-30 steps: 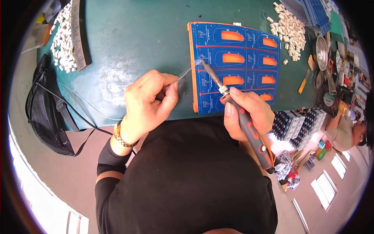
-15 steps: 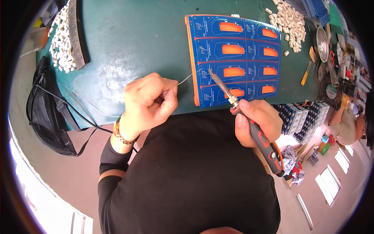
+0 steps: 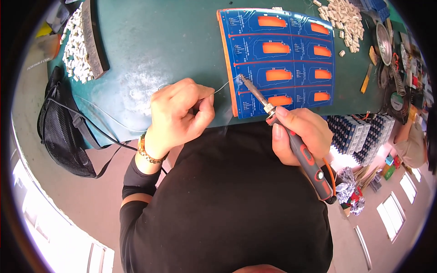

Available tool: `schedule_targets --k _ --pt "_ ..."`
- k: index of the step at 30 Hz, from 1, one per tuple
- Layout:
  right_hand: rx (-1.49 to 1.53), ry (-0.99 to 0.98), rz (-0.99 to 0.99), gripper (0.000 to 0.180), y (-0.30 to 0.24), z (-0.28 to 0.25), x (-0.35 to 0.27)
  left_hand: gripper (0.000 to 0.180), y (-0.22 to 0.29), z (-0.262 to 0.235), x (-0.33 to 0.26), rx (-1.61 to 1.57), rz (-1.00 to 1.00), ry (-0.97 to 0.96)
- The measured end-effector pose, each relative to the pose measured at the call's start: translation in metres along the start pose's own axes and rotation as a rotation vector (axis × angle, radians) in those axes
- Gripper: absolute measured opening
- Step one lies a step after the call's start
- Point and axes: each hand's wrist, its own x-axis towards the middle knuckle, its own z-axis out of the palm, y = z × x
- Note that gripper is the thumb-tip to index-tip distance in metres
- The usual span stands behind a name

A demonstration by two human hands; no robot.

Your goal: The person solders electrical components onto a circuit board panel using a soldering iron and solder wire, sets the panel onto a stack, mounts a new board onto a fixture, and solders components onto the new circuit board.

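My right hand grips a grey and red soldering iron, its tip slanting up and left onto the left side of a blue circuit board panel. The panel has several cut-outs showing orange and lies on an orange backing. My left hand pinches a thin solder wire between thumb and forefinger. The wire's end reaches the panel's left edge, right by the iron's tip. A faint wisp of smoke shows below the panel's left corner.
Heaps of small white connectors lie at the far left beside a dark bar, with another heap at the far right. A black mesh bag hangs at the left edge. Tweezers and a metal bowl sit at right.
The iron's tip and the solder wire have come together at the panel's left side. The whole view has shifted slightly, and my left hand sits a little further right.
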Motion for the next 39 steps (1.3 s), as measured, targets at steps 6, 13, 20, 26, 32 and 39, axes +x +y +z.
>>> schedule_targets --k 6,13,20,26,32,39 --pt "-0.011 0.072 -0.018 0.033 0.001 0.008 -0.003 0.011 -0.001 0.000 -0.001 0.003 0.018 -0.051" --pt "-0.017 0.069 -0.030 0.033 0.000 0.007 -0.009 0.011 -0.001 0.002 0.001 0.012 0.033 -0.059" --pt "-0.009 0.071 -0.029 0.033 0.000 0.008 -0.014 0.011 0.000 0.001 0.001 0.015 0.042 -0.075" --pt "-0.031 0.080 -0.038 0.033 -0.002 0.009 -0.014 0.011 -0.001 0.001 -0.002 0.003 0.038 -0.091" --pt "-0.044 0.099 -0.064 0.033 -0.001 0.008 -0.016 0.013 -0.002 -0.002 0.000 -0.083 0.159 -0.165" --pt "0.039 0.136 -0.088 0.028 0.001 0.001 -0.026 0.013 -0.003 -0.001 -0.002 -0.084 0.190 -0.194"
